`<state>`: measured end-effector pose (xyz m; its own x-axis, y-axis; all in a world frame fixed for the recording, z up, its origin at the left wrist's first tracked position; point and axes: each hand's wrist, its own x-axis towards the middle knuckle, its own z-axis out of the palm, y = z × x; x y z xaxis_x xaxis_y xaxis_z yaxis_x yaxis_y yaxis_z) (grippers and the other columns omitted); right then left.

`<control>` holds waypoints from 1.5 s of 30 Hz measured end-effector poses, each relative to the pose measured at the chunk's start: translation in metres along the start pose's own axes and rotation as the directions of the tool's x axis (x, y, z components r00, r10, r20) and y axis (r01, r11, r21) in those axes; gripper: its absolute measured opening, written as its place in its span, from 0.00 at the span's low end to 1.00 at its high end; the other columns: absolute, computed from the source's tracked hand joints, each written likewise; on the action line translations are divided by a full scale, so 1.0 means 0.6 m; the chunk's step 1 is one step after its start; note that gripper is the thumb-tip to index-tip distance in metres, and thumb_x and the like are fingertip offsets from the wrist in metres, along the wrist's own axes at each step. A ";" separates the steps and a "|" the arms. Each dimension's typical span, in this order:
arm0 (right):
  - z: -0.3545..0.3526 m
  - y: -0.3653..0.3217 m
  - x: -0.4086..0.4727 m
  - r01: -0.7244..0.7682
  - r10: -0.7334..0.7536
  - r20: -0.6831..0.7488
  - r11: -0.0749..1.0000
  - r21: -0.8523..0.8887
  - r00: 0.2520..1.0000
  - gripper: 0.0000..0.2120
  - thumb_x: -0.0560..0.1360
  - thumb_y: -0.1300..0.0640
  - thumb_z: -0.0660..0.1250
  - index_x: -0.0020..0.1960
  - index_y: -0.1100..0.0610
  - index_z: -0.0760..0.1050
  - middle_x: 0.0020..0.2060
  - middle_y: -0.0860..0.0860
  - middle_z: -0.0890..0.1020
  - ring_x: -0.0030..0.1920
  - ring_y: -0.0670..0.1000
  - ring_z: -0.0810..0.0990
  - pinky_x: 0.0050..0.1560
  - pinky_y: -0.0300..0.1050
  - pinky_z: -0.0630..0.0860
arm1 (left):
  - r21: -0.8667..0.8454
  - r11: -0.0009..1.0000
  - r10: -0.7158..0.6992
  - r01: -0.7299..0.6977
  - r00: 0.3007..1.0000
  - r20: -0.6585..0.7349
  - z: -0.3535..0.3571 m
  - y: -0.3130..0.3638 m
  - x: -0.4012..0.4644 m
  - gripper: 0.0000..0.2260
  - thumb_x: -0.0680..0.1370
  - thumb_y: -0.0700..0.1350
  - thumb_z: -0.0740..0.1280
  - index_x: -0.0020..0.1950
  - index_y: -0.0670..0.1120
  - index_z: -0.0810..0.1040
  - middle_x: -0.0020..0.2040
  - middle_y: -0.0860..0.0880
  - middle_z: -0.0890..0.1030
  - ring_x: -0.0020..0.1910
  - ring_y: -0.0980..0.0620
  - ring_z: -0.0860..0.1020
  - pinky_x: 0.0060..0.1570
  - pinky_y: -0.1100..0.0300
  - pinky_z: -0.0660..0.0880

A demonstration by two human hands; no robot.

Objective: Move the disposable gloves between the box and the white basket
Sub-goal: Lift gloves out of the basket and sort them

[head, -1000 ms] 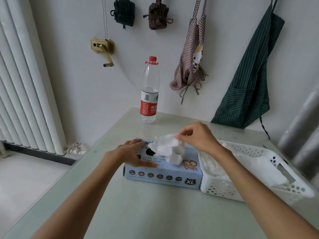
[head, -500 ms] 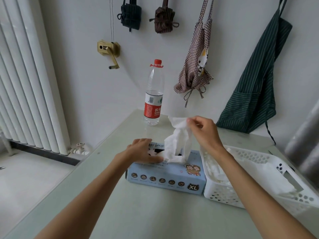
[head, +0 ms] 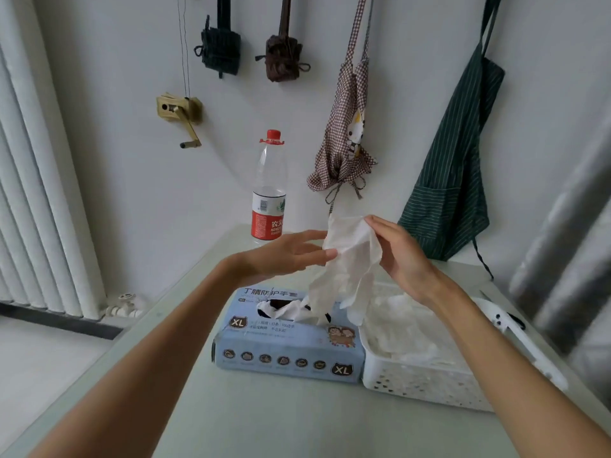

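White nitrile glove [head: 350, 259] hung lengthwise, pinched by right-hand [head: 401, 259] fingers, left-hand [head: 291, 256] fingers spread touching it; basket [head: 426, 383] at five o'clock.

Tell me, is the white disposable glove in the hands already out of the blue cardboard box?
Out. The white disposable glove hangs above the blue cardboard box, pinched by the right hand; the left hand touches it.

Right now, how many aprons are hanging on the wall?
2: a brown checked apron hanging above the table's far edge, and a dark green striped apron to its right. The two small bundles hanging further left are unclear.
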<state>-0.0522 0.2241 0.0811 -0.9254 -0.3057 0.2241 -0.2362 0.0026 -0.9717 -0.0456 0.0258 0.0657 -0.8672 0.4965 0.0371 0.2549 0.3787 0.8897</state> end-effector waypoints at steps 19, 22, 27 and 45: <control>-0.110 -0.035 -0.102 0.078 -0.083 0.019 0.784 -0.615 0.996 0.15 0.70 0.54 0.75 0.56 0.52 0.79 0.48 0.48 0.84 0.50 0.51 0.81 0.55 0.48 0.77 | 0.307 0.948 0.127 -0.080 0.982 -0.137 0.092 0.128 0.059 0.12 0.73 0.44 0.72 0.54 0.42 0.79 0.46 0.44 0.84 0.38 0.54 0.79 0.40 0.68 0.75; -0.128 -0.049 -0.106 0.081 -0.099 0.005 0.784 -0.616 0.995 0.05 0.75 0.58 0.69 0.49 0.53 0.82 0.44 0.49 0.85 0.48 0.51 0.83 0.53 0.45 0.77 | 0.315 0.949 0.009 0.000 1.000 -0.028 0.100 0.123 0.053 0.20 0.72 0.50 0.72 0.60 0.45 0.74 0.50 0.49 0.82 0.47 0.53 0.79 0.44 0.70 0.74; -0.157 -0.071 -0.115 -0.058 0.027 -0.070 0.871 -0.488 0.997 0.04 0.76 0.57 0.68 0.48 0.53 0.81 0.42 0.49 0.85 0.44 0.48 0.82 0.46 0.41 0.77 | 0.393 0.919 0.013 -0.018 1.000 0.015 0.112 0.092 0.066 0.18 0.76 0.52 0.66 0.57 0.39 0.80 0.54 0.43 0.82 0.54 0.44 0.80 0.58 0.52 0.75; -0.238 -0.096 -0.131 -0.058 0.008 -0.262 0.981 -0.185 0.965 0.07 0.68 0.51 0.72 0.44 0.52 0.84 0.39 0.46 0.85 0.42 0.44 0.82 0.40 0.33 0.78 | -0.083 0.992 0.082 -0.094 0.986 -0.142 0.107 0.095 0.077 0.09 0.72 0.46 0.72 0.49 0.44 0.83 0.48 0.49 0.85 0.48 0.55 0.82 0.45 0.69 0.77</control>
<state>-0.0085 0.3840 0.1303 -0.9725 -0.0459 0.2284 -0.2330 0.1962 -0.9525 -0.0437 0.1206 0.0887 -0.8954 0.4099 0.1740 0.2990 0.2639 0.9170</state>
